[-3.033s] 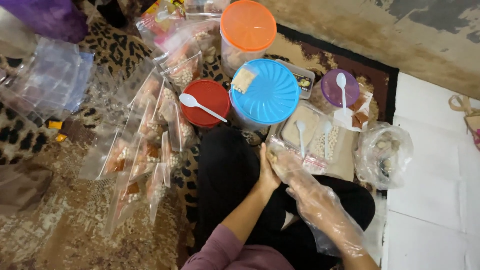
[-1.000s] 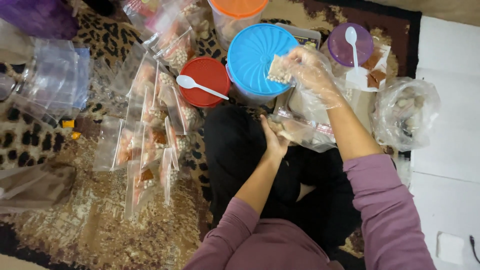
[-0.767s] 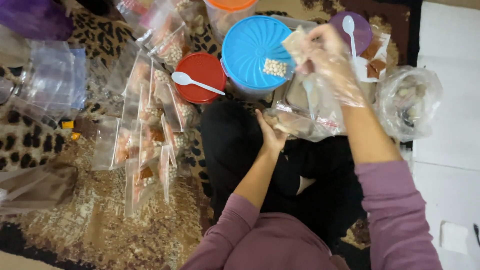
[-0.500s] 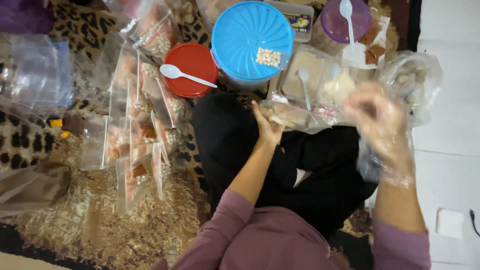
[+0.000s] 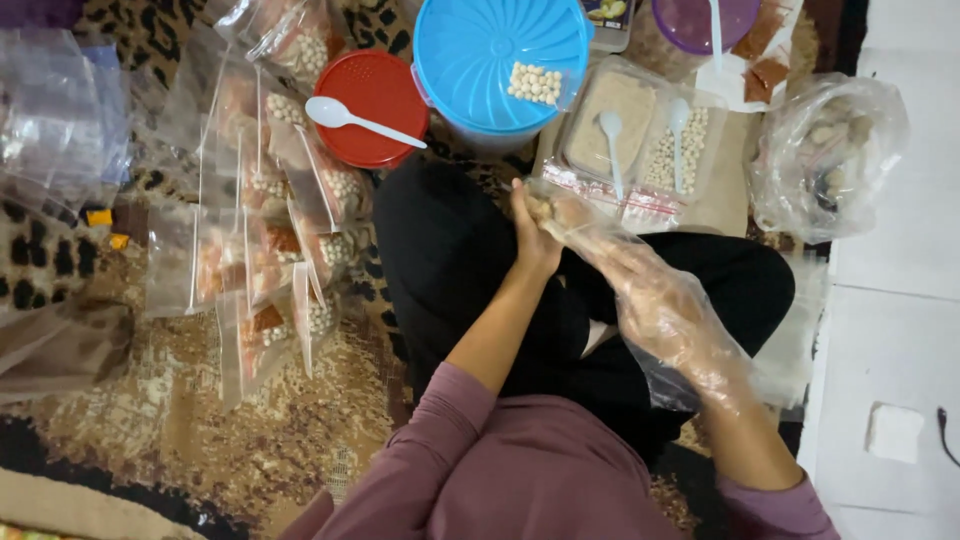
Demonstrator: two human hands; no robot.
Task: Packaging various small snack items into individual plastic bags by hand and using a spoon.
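Note:
My left hand [image 5: 530, 238] grips the mouth of a clear zip bag [image 5: 606, 203] over my black-trousered lap. My right hand [image 5: 655, 300], in a loose clear plastic glove, reaches from the right with its fingertips pushed into that bag's opening, right beside my left hand. Some brownish pieces show at the opening; whether the gloved fingers hold them is unclear. Just beyond the bag stands a clear two-compartment tray [image 5: 585, 165] with powder, white beans and two white spoons.
A blue-lidded tub [image 5: 480, 40] carries a small packet of white beans [image 5: 535, 83]. A white spoon [image 5: 355, 118] lies on a red lid [image 5: 385, 75]. Several filled zip bags [image 5: 265, 230] lie left, empty bags [image 5: 55, 110] far left, a bag of brown lumps [image 5: 825, 150] right.
My right hand left the bean packet on the blue lid, swung out right toward the bag of lumps, then came back down into the zip bag. My left hand kept its hold.

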